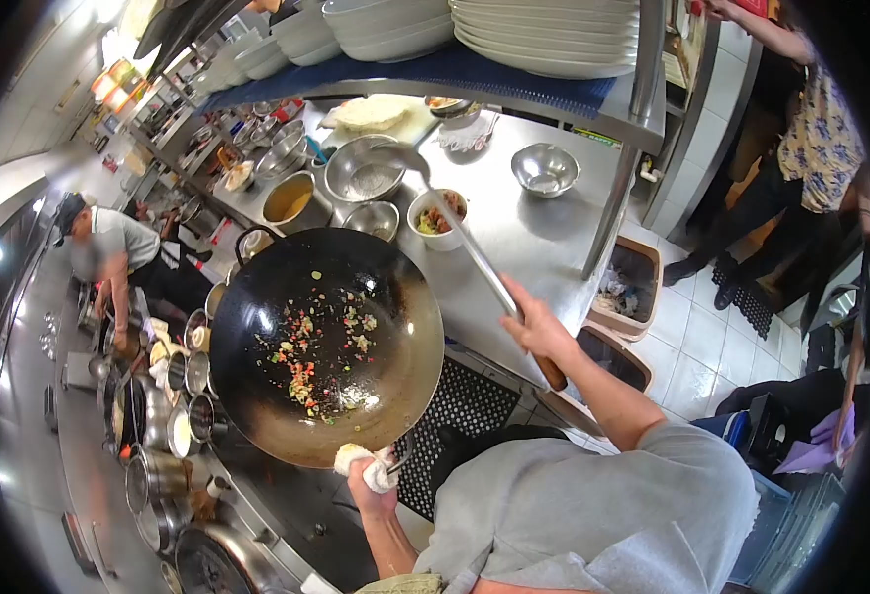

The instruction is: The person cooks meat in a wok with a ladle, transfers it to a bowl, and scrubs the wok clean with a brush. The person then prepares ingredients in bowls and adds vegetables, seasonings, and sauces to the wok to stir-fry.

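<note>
My left hand (374, 487) grips the near handle of a large black wok (410, 327) through a folded white cloth (381, 473). The wok is tilted, and chopped red, green and pale bits of food (306, 361) are scattered over its oily inside. In my right hand (539, 329), closed around the wooden grip, is a long-handled metal ladle (470, 238). The ladle's head reaches over the steel counter, beside a wire strainer (364, 168). Under its shaft stands a white bowl (425, 238) with brown and green food.
On the counter (524, 233) are a steel bowl (546, 169) and a pot of yellowish liquid (294, 203). Stacked plates (544, 35) fill the shelf above. Several pots line the stove at left, where a co-worker (128, 247) bends. Bins (625, 287) and another person (801, 139) are right.
</note>
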`<state>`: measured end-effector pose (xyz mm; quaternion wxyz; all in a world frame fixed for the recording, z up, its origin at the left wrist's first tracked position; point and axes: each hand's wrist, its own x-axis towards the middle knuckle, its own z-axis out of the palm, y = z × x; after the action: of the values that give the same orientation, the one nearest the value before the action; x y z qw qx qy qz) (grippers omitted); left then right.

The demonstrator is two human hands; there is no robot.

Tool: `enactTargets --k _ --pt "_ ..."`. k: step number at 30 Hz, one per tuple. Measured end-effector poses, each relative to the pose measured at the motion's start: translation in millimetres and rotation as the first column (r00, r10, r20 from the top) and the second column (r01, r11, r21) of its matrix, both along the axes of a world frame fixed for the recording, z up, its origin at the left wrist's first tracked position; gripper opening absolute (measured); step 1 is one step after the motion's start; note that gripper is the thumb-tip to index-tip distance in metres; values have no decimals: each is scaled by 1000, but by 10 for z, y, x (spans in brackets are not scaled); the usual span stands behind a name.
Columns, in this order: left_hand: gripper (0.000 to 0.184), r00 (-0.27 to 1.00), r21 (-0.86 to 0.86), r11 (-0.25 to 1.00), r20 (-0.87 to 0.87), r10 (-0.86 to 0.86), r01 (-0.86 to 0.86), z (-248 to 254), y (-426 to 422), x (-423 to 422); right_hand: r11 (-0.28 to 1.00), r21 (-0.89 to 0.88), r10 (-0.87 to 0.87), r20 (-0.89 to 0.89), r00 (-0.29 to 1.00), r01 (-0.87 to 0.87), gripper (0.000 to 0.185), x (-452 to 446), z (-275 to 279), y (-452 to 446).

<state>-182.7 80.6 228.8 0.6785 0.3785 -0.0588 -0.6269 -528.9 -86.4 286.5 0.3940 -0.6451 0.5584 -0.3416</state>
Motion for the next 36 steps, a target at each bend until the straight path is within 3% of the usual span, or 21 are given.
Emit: enactTargets --k 1,2,5,6,11,13,14,15,17,20,22,24,27,29,30,33,36 --pt "13 1000 -14 1000 12 -9 10 -14 -125 34 986 155 45 114 992 -63 69 85 178 9" --pt "13 998 48 999 65 5 -8 208 -298 -41 969 192 104 248 963 -154 68 198 313 6" --pt "10 988 53 995 128 -90 84 183 -826 53 956 2 293 34 955 -294 65 640 217 -333" --pt "13 984 25 998 171 -59 55 -82 -1001 167 943 -32 331 -38 943 -332 65 806 206 -428" --pt "16 970 -3 987 189 -155 159 6 -1758 366 909 71 414 -286 864 -412 58 1290 204 -688" --pt "16 962 -33 972 154 -224 231 48 -2034 501 907 18 372 -503 780 -421 57 1012 253 -681" --pt "16 957 -61 964 153 -246 257 39 -2150 593 892 -84 351 -489 798 -444 59 777 251 -713" --pt "17 949 -93 952 154 -274 290 35 -2264 664 891 -134 278 -593 756 -433 61 513 252 -758" --pt "22 949 -95 954 164 -269 286 142 -2417 714 949 11 218 -743 632 -315 60 210 500 -810" --pt "22 950 -126 950 168 -264 286 90 -2639 755 957 -172 79 -623 778 -234 60 563 475 -1038" --pt "21 950 -137 945 137 -279 298 74 -2778 712 998 43 66 -472 879 -51 60 1284 690 -1241" --pt "20 940 -174 928 150 -305 329 107 -2889 683 998 -16 60 -247 967 -66 59 1685 459 -1431" --pt "20 937 -172 929 180 -298 328 94 -2965 679 981 158 162 -365 917 -110 59 1428 485 -1245" --pt "20 939 -158 937 200 -280 313 112 -3018 739 950 -128 182 -515 838 -285 60 715 229 -1027" --pt "20 940 -155 939 203 -275 308 121 -3044 741 929 -153 209 -536 818 -338 61 460 302 -944" --pt "18 943 -149 942 193 -272 302 119 -3084 690 956 -116 169 -530 831 -268 61 609 524 -942" --pt "17 942 -154 939 189 -277 307 178 -3172 592 979 22 201 -308 930 -204 59 1205 329 -1138"
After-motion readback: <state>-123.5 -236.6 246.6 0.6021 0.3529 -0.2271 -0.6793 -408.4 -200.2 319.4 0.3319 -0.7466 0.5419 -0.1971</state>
